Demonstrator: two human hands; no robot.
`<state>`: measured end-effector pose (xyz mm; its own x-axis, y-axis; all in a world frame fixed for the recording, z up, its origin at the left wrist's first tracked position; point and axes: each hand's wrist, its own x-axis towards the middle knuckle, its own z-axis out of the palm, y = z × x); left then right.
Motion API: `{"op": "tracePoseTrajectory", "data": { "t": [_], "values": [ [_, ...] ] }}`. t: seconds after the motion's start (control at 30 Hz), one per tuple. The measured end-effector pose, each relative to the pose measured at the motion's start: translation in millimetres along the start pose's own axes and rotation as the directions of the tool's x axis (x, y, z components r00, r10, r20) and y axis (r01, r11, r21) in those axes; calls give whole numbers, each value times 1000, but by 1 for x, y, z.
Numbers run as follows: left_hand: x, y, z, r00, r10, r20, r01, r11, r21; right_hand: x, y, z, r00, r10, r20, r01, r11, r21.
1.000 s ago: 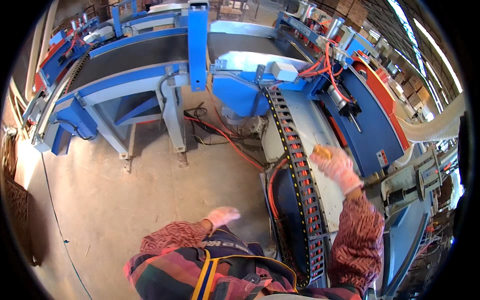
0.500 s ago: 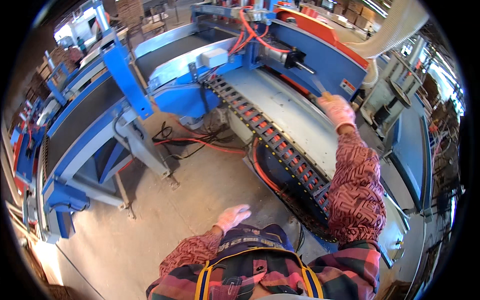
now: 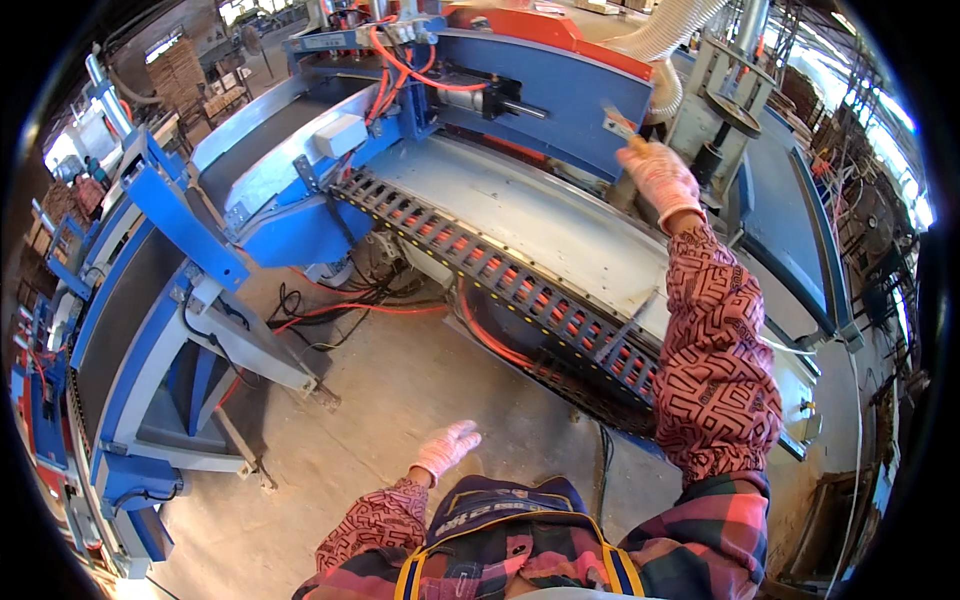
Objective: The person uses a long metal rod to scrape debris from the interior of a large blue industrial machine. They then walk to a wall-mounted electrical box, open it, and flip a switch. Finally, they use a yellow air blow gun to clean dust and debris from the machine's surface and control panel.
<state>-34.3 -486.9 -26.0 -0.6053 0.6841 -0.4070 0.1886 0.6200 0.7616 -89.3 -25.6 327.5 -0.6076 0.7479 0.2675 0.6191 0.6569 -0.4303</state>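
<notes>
My right hand, in a pink-and-white knit glove, is stretched out over the far side of the machine. It is closed round a small flat tool with a tan, wooden-looking handle and a pale flat end; whether it is a brush or a scraper I cannot tell. The tool's end is up in front of the blue side panel; contact is unclear. Below it runs a pale metal bed. My left hand, gloved alike, hangs low near my waist above the floor, fingers stretched and nothing in them.
A black cable chain with orange hoses lies along the bed's near side. At left stands a blue-framed conveyor. Cables tangle on the floor. A handwheel on a grey column and a ribbed duct are at right.
The view has turned rightward, so the machine shows farther left. My right hand has moved the tool along the blue panel, away from the motor shaft. My left hand stays low and open.
</notes>
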Motion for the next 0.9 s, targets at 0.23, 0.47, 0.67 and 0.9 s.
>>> {"op": "tracePoseTrajectory", "data": {
  "t": [0.23, 0.47, 0.67, 0.9],
  "values": [
    [-13, 46, 68, 992, 75, 99, -90, 984, 155, -27, 66, -75, 966, -256, 39, 257, 966, -26],
    [-30, 111, 182, 949, 198, 245, -246, 952, 182, -96, 141, -131, 987, -108, 117, 122, 984, -126],
    [-29, 168, 223, 875, 326, 358, -453, 813, 366, -109, 204, -172, 997, -47, 57, 58, 977, -203],
    [-12, 211, 220, 912, 227, 341, -352, 859, 371, -116, 220, -175, 976, -204, 70, 213, 964, -158]
  ]
}}
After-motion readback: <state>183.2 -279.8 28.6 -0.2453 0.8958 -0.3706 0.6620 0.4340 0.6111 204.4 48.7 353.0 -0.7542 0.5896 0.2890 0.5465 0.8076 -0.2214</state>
